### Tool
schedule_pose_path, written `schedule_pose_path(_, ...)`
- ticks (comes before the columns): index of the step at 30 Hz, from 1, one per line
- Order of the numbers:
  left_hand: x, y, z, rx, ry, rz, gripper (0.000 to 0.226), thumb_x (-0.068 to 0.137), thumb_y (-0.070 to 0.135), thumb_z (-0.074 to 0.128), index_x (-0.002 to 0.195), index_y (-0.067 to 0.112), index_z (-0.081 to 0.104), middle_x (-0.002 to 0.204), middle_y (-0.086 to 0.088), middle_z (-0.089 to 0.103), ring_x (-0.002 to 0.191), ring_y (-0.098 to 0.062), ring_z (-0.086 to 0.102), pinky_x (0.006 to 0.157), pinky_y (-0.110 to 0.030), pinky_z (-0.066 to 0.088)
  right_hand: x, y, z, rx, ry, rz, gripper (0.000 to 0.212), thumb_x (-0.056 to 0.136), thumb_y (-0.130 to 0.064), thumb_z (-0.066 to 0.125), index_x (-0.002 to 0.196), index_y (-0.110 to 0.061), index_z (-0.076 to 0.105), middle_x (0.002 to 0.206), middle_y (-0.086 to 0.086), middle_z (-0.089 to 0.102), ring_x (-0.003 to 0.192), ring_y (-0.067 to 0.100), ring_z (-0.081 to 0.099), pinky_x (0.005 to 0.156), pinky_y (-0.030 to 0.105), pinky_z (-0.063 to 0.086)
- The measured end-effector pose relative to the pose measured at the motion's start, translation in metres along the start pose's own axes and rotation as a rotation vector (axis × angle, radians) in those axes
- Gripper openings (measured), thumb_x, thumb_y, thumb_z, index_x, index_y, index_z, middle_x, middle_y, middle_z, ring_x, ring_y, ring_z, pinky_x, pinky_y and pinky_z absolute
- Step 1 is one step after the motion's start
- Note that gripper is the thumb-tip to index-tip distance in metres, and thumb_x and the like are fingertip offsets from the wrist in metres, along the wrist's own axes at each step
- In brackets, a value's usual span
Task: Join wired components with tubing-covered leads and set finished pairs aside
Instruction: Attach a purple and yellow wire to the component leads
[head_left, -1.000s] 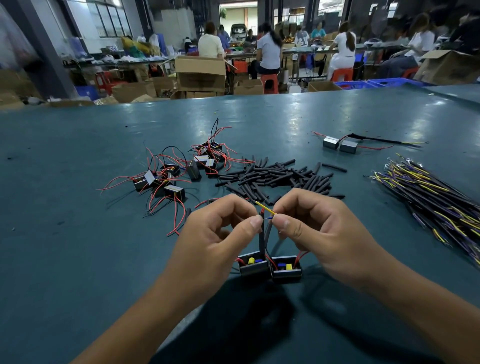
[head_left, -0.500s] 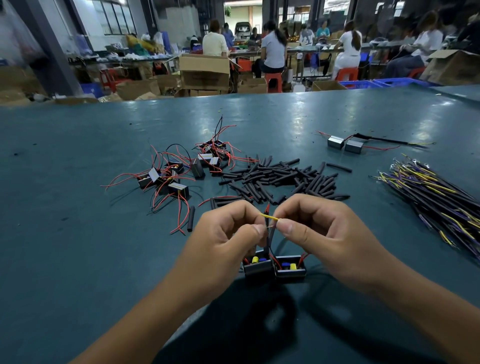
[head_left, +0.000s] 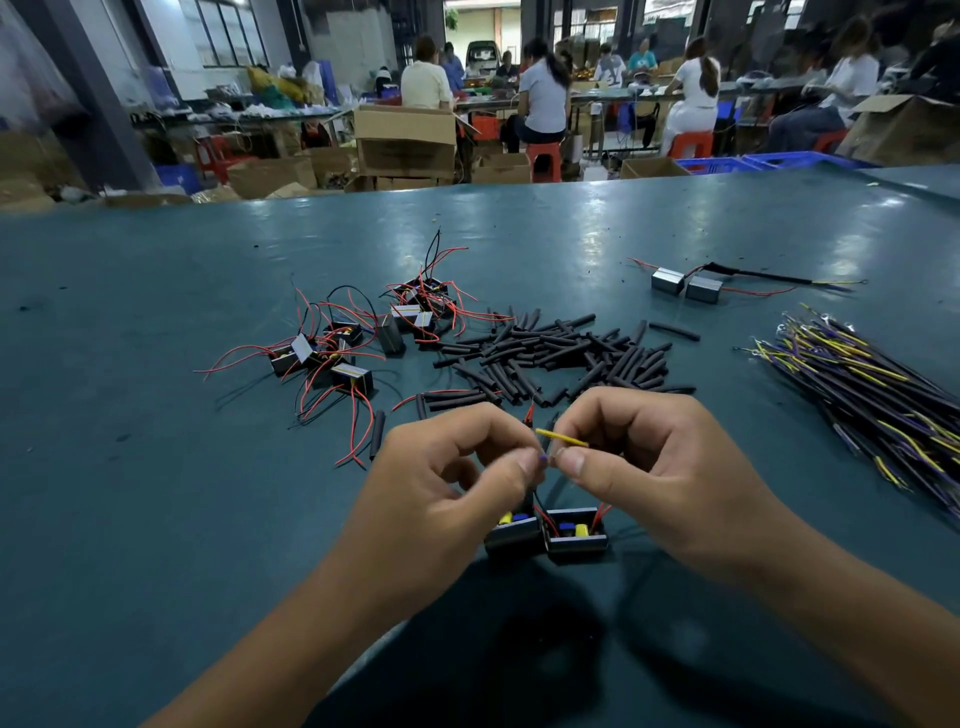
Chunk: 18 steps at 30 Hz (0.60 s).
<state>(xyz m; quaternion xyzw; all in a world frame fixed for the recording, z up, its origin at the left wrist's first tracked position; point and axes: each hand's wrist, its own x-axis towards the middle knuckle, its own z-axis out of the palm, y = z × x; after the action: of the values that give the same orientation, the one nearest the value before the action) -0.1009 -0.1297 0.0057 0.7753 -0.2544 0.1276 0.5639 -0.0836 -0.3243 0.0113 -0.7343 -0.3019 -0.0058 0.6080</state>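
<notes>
Mid-join, frame centre: left hand (head_left: 457, 467) and right hand (head_left: 639, 452) both pinch the thin yellow lead (head_left: 561, 438) above two small black boxy components (head_left: 548, 532) on the teal counter (head_left: 156, 493); next probably needs tubing over the joint.

Near table (head_left: 130, 519) left of my left hand (head_left: 447, 493) is open. Tubing pile (head_left: 550, 358) sits just ahead of both hands, loose components (head_left: 343, 353) ahead-left (red leads sprawl), wire bundle (head_left: 872, 384) blocks right.
</notes>
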Motion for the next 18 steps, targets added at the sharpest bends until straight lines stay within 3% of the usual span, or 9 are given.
schedule_pose_path(2,0.0014,-0.0001,-0.0019,-0.061,0.031,-0.017,0.017,0.084,0.026,0.056,0.080,0.015,0.068,0.072,0.002,0.067,0.058,-0.007,0.052,0.054,-0.019,0.041,0.0006,-0.0005,-0.0017,-0.018,0.020,-0.012,0.020,0.082,-0.036,0.064,0.082,-0.016,0.067,0.067,0.013,0.056,0.059,0.024,0.045,0.052,0.034,0.039)
schedule_pose_path(5,0.0024,-0.0008,-0.0042,-0.085,0.060,-0.023,0.019,0.084,0.029,0.057,0.081,0.013,0.068,0.072,0.001,0.067,0.059,-0.007,0.052,0.054,-0.019,0.041,0.0010,-0.0016,-0.0041,-0.013,0.023,-0.007,0.012,0.083,-0.028,0.068,0.081,-0.016,0.067,0.065,-0.003,0.059,0.061,0.011,0.050,0.054,0.025,0.043)
schedule_pose_path(7,0.0015,-0.0013,-0.0033,-0.057,0.040,-0.026,0.016,0.085,0.032,0.061,0.084,0.018,0.069,0.077,-0.004,0.068,0.062,-0.007,0.054,0.053,-0.023,0.043,0.0007,-0.0018,-0.0033,0.003,0.008,0.007,0.007,0.083,-0.021,0.068,0.081,-0.015,0.068,0.066,0.000,0.060,0.061,0.012,0.052,0.054,0.029,0.045)
schedule_pose_path(10,-0.0006,-0.0025,-0.0021,-0.037,0.011,-0.025,0.014,0.085,0.035,0.066,0.089,0.022,0.070,0.078,-0.004,0.067,0.064,-0.017,0.058,0.054,-0.033,0.047,-0.0001,-0.0028,-0.0012,0.000,0.006,0.004,0.014,0.080,-0.027,0.068,0.081,-0.013,0.068,0.066,0.012,0.060,0.060,0.018,0.052,0.051,0.040,0.044)
schedule_pose_path(14,-0.0019,-0.0021,0.0003,-0.031,0.005,-0.033,0.014,0.084,0.040,0.071,0.091,0.028,0.073,0.075,-0.003,0.067,0.060,-0.037,0.056,0.049,-0.050,0.047,-0.0003,-0.0027,-0.0008,-0.027,0.020,0.001,0.005,0.082,-0.014,0.065,0.078,-0.014,0.066,0.063,0.011,0.058,0.056,0.014,0.048,0.050,0.030,0.040)
schedule_pose_path(18,-0.0026,-0.0016,0.0023,0.011,0.028,-0.031,0.015,0.086,0.042,0.068,0.094,0.031,0.074,0.080,0.000,0.071,0.060,-0.042,0.056,0.047,-0.054,0.045,0.0003,-0.0008,-0.0011,-0.037,0.022,0.004,0.012,0.084,-0.029,0.068,0.080,-0.018,0.066,0.068,0.015,0.061,0.057,0.030,0.051,0.050,0.043,0.044)
